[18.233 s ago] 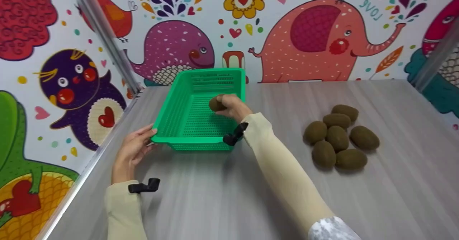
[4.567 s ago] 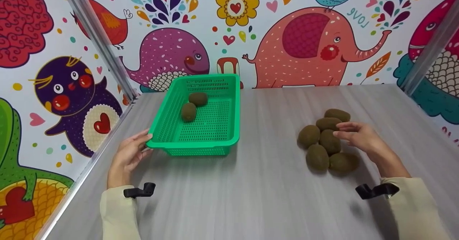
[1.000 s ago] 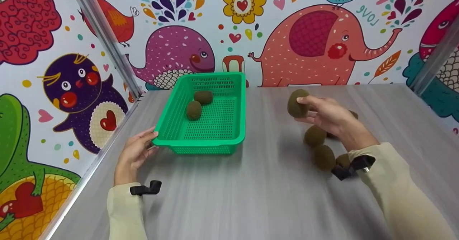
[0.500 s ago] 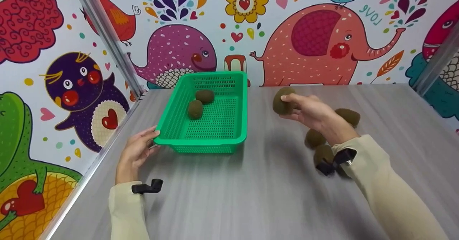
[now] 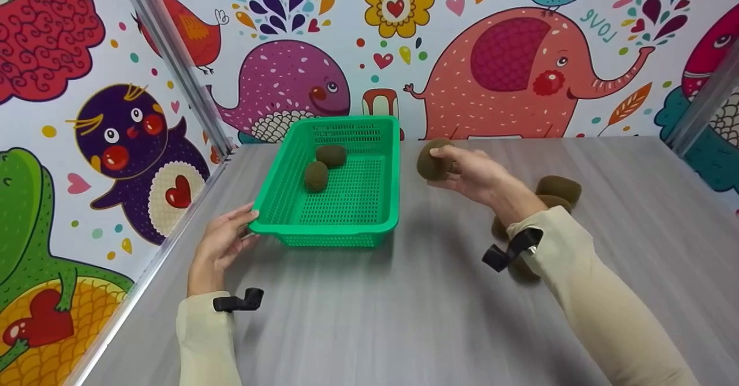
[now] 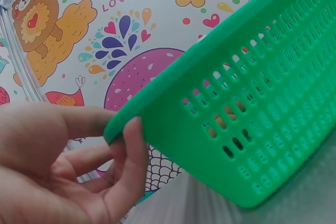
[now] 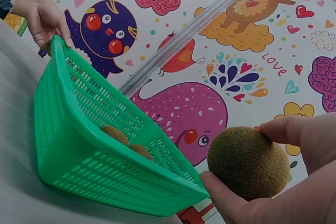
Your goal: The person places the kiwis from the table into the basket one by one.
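A green plastic basket (image 5: 323, 229) stands on the table at left centre, two brown kiwis (image 5: 316, 176) lying at its far left inside. My left hand (image 5: 222, 244) pinches the basket's near left corner; the left wrist view shows thumb and fingers (image 6: 131, 161) about the rim. Just right of the basket, my right hand (image 5: 476, 175) holds a kiwi (image 5: 433, 160) above the table between thumb and fingers. The right wrist view shows this fuzzy kiwi (image 7: 247, 162) close to the basket's rim. More kiwis (image 5: 558, 190) sit on the table behind and beneath my right forearm, partly hidden.
The grey wood-grain table (image 5: 369, 317) ends at a patterned back wall (image 5: 392, 74) right behind the basket. Another patterned panel (image 5: 115, 201) runs along the left side, with a metal post (image 5: 179, 68) in the corner. Black wrist mounts (image 5: 511, 250) stick out from both sleeves.
Two kiwis have come to lie in the basket since the oldest frame. Over the last second my right hand has carried another kiwi leftward from the pile. The left hand keeps its grip.
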`<action>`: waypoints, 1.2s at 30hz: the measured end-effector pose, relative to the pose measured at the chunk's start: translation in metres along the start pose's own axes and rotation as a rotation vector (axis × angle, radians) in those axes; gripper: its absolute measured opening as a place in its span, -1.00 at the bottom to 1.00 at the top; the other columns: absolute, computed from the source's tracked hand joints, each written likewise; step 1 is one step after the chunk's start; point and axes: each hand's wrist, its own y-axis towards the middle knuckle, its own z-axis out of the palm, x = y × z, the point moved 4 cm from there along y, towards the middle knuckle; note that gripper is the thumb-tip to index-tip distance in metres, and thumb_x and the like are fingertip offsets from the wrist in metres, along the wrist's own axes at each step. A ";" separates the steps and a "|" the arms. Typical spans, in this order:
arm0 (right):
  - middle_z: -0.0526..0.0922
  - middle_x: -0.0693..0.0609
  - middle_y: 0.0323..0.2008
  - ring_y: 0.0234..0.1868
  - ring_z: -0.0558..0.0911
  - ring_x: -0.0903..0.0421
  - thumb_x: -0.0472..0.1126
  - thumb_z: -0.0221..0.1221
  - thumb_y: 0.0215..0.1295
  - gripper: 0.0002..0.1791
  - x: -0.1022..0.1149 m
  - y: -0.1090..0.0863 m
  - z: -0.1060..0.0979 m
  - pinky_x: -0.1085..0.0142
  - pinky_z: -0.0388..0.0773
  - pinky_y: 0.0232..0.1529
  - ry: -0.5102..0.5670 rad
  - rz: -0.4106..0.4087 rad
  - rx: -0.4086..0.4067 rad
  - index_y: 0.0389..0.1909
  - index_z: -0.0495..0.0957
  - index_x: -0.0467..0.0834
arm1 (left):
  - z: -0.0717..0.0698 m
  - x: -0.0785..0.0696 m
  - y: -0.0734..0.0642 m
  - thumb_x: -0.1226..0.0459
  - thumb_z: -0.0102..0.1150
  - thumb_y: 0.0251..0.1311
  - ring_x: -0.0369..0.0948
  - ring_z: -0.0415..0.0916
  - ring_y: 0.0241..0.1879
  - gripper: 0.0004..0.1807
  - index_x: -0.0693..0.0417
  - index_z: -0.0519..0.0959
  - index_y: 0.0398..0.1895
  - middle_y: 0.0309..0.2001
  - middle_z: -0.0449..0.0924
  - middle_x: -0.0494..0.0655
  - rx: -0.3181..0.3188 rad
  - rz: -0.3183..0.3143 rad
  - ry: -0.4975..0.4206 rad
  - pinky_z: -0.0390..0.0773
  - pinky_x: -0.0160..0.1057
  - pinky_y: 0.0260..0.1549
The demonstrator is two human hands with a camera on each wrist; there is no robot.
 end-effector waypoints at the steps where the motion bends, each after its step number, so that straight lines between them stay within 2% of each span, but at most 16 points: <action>1: 0.12 -0.12 0.43 0.42 0.29 -0.16 -0.12 0.09 0.50 -0.37 -0.001 0.002 0.001 0.04 0.44 0.37 -0.004 0.003 -0.003 0.46 0.08 -0.13 | 0.000 0.000 0.000 0.23 0.13 0.44 -0.41 0.60 -0.27 -0.31 0.21 0.15 0.54 -0.23 0.63 -0.36 0.001 -0.002 0.000 0.66 -0.43 -0.20; 8: 0.16 -0.15 0.41 0.40 0.31 -0.21 -0.10 0.11 0.49 -0.41 -0.009 0.016 0.012 0.01 0.44 0.37 -0.016 0.007 -0.014 0.42 0.17 -0.15 | -0.001 0.000 0.000 0.23 0.12 0.44 -0.41 0.60 -0.28 -0.32 0.21 0.15 0.54 -0.25 0.64 -0.36 -0.002 -0.001 -0.001 0.65 -0.44 -0.23; 21: 0.25 -0.14 0.35 0.37 0.35 -0.10 -0.16 0.12 0.48 -0.46 -0.014 0.038 0.033 0.05 0.48 0.35 0.032 0.010 -0.050 0.39 0.26 -0.18 | 0.001 -0.001 0.000 0.28 0.08 0.46 -0.42 0.61 -0.29 -0.33 0.25 0.13 0.54 -0.28 0.66 -0.36 0.002 0.013 -0.026 0.66 -0.43 -0.22; 27: 0.21 -0.15 0.36 0.38 0.33 -0.11 -0.19 0.12 0.48 -0.44 -0.012 0.045 0.046 0.05 0.46 0.36 0.114 -0.014 -0.069 0.42 0.23 -0.19 | 0.000 -0.002 0.000 0.27 0.08 0.46 -0.43 0.61 -0.30 -0.33 0.26 0.12 0.54 -0.29 0.67 -0.38 0.003 0.027 -0.025 0.65 -0.45 -0.28; 36: 0.19 -0.17 0.40 0.41 0.34 -0.14 -0.19 0.12 0.48 -0.41 -0.020 0.063 0.064 0.03 0.43 0.38 0.193 0.001 -0.069 0.44 0.18 -0.17 | 0.000 -0.001 0.000 0.26 0.07 0.47 -0.41 0.61 -0.28 -0.32 0.24 0.10 0.55 -0.26 0.67 -0.36 0.028 0.009 -0.023 0.66 -0.42 -0.20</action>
